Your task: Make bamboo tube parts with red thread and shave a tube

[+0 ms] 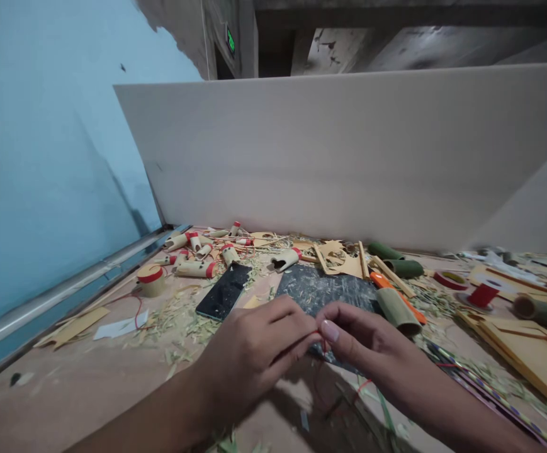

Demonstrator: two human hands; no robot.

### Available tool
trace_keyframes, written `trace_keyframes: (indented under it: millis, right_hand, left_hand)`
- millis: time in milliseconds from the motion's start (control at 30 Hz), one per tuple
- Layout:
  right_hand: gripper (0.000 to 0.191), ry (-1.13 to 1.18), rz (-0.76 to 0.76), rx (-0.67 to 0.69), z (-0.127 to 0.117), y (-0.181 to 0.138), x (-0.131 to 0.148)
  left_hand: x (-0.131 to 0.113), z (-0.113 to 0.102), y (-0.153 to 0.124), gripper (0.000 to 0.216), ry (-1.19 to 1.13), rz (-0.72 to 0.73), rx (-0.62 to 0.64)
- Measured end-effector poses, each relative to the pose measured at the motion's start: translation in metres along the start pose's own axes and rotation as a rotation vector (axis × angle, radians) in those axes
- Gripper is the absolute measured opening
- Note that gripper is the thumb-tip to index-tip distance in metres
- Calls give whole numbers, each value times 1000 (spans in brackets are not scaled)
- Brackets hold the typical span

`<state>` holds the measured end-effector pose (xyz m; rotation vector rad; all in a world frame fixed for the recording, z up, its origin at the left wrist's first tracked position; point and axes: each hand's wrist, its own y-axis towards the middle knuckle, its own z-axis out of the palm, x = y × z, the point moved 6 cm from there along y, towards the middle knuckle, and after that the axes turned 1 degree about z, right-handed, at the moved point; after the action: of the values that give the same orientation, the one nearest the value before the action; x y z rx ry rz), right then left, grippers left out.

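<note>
Close together above the littered table, both hands pinch a thin red string (324, 347). My left hand (266, 343) is closed, its fingertips pressed together at one part of the string. Thumb and forefinger of my right hand (372, 343) grip the string right beside them. A loose length of it hangs below the fingers towards the table. Behind the hands lies a dark, scratched board (327, 286) dusted with shavings. A black phone (225, 290) lies left of the board.
Several bamboo tubes with red bands (196, 269) lie at the back left. To the right are a green bamboo tube (398, 311), an orange knife (408, 302), a red spool (484, 293) and wooden frames (532, 346). A white panel (339, 157) stands behind.
</note>
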<state>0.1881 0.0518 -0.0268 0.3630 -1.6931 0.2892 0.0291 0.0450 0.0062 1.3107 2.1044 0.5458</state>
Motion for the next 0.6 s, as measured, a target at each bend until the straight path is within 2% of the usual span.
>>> trace_keyframes:
  millis: [133,267,433,600]
  right_hand:
    - [49,107,35,56,6,-1,-3]
    - [49,223,124,45,8,-3,-12]
    - [50,138,90,-54,2,-6,-7]
    - [49,84,59,-69,1,-6,0]
  left_hand:
    - [-4,-4,1,23,9,44,-50]
    - [-1,-5,0,25,-2,39,-95]
    - [4,-6,-1,23,-33,-1,-138]
    - [4,-8,1,16,-80,-63,-159]
